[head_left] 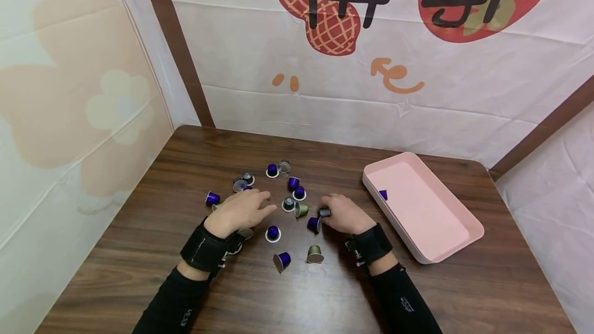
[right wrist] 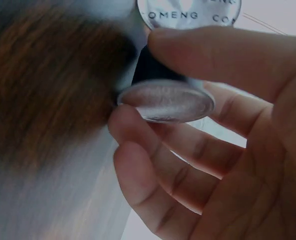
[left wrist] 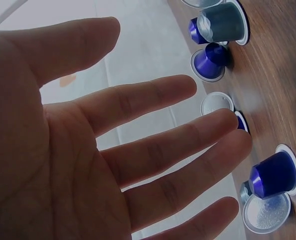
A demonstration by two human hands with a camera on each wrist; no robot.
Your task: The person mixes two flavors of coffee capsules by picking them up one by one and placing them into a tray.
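Note:
My right hand point(head_left: 347, 213) grips a dark coffee capsule point(right wrist: 165, 100) between thumb and fingers, its foil lid facing the right wrist camera. Just above that one in the right wrist view shows another capsule's printed lid point(right wrist: 190, 14). In the head view, a purple capsule point(head_left: 314, 224) lies right beside the right fingers. Over the left part of the scattered capsules hovers my left hand point(head_left: 242, 211), palm down, fingers spread and holding nothing. A purple capsule point(left wrist: 275, 175) and a grey capsule point(left wrist: 221, 22) rest on the table past the left fingertips.
A pink tray point(head_left: 417, 251) stands at the right with one purple capsule point(head_left: 383, 195) inside by its left wall. Several purple, green and grey capsules lie between the hands on the wooden table point(head_left: 250, 298), including a green one point(head_left: 315, 254) near the front. Printed cloth walls the table's back.

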